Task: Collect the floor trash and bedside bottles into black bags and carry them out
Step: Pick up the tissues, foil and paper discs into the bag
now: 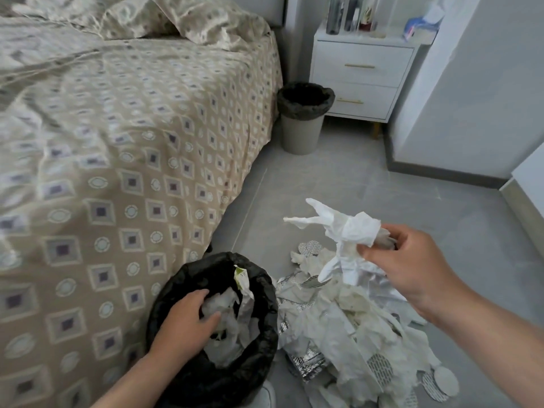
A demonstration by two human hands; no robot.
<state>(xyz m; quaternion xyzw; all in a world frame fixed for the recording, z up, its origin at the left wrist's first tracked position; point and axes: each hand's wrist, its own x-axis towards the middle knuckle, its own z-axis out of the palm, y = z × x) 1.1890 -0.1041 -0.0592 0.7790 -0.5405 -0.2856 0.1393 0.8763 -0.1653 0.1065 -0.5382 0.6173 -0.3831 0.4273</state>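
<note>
A black bag [188, 278] stands open on the floor beside the bed, with white paper inside. My left hand [185, 322] reaches into it and presses on the crumpled paper. My right hand [412, 260] is raised above the floor trash pile [347, 325] and pinches a wad of white tissue [347, 231]. The pile holds crumpled tissues, silver foil wrappers and round printed lids. Several bottles [350, 13] stand on the white bedside cabinet [365, 72] at the back.
The bed [117, 142] with a patterned cover fills the left side. A beige bin with a black liner [303, 116] stands between bed and cabinet. A white wall corner [471, 98] juts in at the right. Grey tile floor [338, 178] lies between.
</note>
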